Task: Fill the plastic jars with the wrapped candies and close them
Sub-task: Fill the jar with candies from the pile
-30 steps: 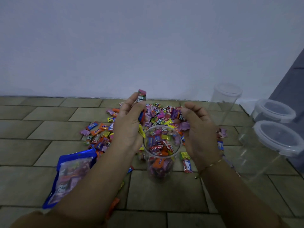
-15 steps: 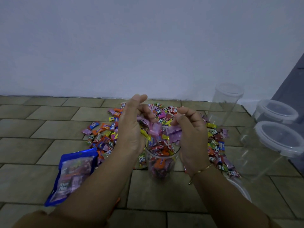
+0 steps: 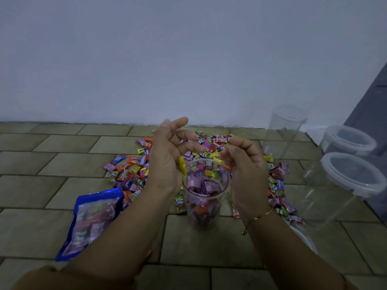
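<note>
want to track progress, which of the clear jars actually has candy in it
The open jar between the left hand and right hand. The other jars to the right look empty.

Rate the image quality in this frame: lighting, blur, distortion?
Head view: dim, bluish, flat light with no hard shadows; soft focus overall, candy labels partly readable; the yellow candy beside the left hand is motion-smeared; wide-angle bending tilts the jars at right; clear jar walls nearly vanish.

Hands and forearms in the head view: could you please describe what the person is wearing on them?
Both forearms are bare, with no sleeves or gloves showing. The right hand has a thin gold-coloured chain bracelet at its wrist, a small piece dangling from it. The left hand shows no jewellery.
</note>
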`<state>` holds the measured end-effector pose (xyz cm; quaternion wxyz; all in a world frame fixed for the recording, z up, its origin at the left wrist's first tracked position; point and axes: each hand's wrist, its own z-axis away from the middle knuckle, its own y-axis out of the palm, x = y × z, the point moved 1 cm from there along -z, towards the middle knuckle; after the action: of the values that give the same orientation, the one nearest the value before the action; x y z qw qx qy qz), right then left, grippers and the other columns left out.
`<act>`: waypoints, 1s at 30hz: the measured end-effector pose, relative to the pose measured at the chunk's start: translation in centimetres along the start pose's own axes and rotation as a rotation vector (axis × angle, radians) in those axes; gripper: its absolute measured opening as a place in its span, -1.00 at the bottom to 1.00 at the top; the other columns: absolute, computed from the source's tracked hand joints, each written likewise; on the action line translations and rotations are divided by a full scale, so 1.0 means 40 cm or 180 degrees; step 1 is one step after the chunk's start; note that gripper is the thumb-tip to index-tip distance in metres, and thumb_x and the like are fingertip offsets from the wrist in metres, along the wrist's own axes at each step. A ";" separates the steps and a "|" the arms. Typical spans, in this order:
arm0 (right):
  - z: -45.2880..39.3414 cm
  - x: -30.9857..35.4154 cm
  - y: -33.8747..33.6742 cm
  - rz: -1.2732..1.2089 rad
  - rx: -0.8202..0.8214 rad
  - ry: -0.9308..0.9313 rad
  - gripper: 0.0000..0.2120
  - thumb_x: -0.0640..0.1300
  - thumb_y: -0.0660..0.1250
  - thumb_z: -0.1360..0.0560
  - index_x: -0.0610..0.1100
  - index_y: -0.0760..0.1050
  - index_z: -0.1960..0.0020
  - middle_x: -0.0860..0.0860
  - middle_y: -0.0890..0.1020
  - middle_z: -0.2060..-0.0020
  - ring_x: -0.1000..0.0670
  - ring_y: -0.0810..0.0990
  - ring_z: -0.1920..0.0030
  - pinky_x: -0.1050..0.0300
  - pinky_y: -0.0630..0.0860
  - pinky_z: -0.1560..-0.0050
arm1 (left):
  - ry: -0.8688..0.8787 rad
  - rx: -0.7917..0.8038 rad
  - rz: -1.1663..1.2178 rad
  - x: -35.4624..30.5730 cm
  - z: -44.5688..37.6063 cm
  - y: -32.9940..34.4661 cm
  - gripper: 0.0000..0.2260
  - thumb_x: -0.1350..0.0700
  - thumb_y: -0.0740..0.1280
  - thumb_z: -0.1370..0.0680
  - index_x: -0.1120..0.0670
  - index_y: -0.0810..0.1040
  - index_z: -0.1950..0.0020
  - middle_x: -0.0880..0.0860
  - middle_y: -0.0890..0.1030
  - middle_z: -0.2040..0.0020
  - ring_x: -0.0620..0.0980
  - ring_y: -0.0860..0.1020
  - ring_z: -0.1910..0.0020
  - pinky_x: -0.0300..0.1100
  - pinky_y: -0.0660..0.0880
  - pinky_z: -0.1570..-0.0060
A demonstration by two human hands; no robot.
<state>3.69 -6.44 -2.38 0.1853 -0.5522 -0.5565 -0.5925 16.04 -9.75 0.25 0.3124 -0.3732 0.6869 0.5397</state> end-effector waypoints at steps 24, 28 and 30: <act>0.098 -0.218 -0.238 0.4962 0.1263 -0.0050 -0.52 -0.03 0.04 -0.62 -0.10 0.11 -0.52 -0.05 0.13 -0.52 -0.07 -0.03 -0.53 0.06 -0.18 -0.48 | 0.0079 0.1772 -0.5025 0.185 0.111 -0.277 -0.55 0.16 0.07 -0.50 0.03 0.47 -0.35 0.04 0.45 -0.39 0.09 0.36 -0.39 0.14 0.31 -0.35; 0.111 -0.228 -0.238 0.5086 0.1408 -0.0368 -0.55 0.08 -0.02 -0.50 -0.09 0.55 -0.12 -0.11 0.52 -0.18 -0.18 0.42 -0.27 -0.12 0.28 -0.37 | -0.0105 0.2291 -0.5553 0.197 0.116 -0.290 -0.31 -0.15 -0.23 -0.38 -0.11 0.33 -0.45 -0.15 0.20 -0.51 -0.08 0.06 -0.52 0.00 0.06 -0.45; 0.117 -0.229 -0.241 0.5022 0.1229 -0.0548 -0.60 0.08 0.04 -0.48 -0.08 0.57 0.00 -0.07 0.55 0.00 -0.14 0.50 -0.08 -0.08 0.47 -0.16 | -0.0014 0.2315 -0.5725 0.189 0.120 -0.293 -0.27 -0.18 -0.29 -0.37 -0.12 0.31 -0.46 -0.16 0.22 -0.51 -0.10 0.07 -0.52 -0.06 0.06 -0.44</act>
<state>0.67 -3.01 -15.73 0.5964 -0.7834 -0.1087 -0.1369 22.17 -8.00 -13.07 0.7060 -0.6387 0.2692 -0.1455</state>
